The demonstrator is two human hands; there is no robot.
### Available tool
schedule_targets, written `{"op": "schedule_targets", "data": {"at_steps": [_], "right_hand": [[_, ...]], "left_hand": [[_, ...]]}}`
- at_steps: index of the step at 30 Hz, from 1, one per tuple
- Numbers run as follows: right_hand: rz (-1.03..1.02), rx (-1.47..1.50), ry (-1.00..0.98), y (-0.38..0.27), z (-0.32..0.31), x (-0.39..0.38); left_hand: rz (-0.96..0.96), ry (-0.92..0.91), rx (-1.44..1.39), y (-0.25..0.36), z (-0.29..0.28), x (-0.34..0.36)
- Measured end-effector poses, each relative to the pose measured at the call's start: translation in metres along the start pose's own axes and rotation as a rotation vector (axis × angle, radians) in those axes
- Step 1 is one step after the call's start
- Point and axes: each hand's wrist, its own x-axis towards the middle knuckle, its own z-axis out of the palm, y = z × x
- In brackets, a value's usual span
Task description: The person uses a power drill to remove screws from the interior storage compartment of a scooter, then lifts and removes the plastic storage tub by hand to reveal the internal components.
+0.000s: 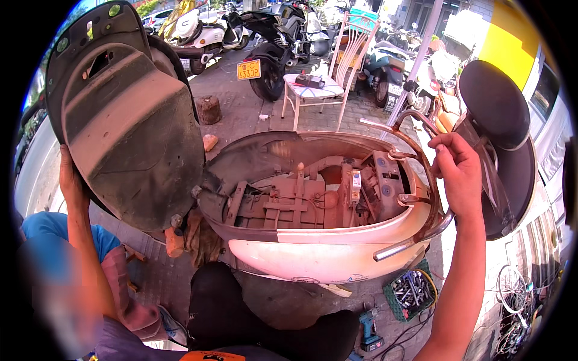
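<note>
A scooter's open body (289,231), white and dark with a dusty frame inside, lies across the middle. Its underseat pan (129,132), a big dusty black moulded piece, is tipped up at the left. My left hand (71,177) grips the pan's left edge; the fingers are partly hidden behind it. My right hand (459,168) is raised beside the rusty chrome rear rack (435,207), its fingers curled in. Whether anything small sits between those fingertips I cannot make out. A small module (356,183) with a pale label is mounted inside the body, near the rack.
A person in a blue top (54,231) sits close at left. A white chair (316,90) holds a dark object. Green tool crate (415,283) and teal cordless drill (369,331) lie on the paving. A black padded seat (495,105) is at right; a motorcycle (271,54) stands behind.
</note>
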Motion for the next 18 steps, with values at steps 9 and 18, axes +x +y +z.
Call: {"op": "schedule_targets", "data": {"at_steps": [9,18], "right_hand": [[-0.082,-0.035,0.016,0.014,-0.01,0.002],[-0.037,-0.055,-0.007,0.006,-0.006,0.001]], "left_hand": [[0.024,0.036,0.005,-0.004,0.005,-0.002],[0.023,0.015,0.008,-0.009,-0.01,0.003]]}}
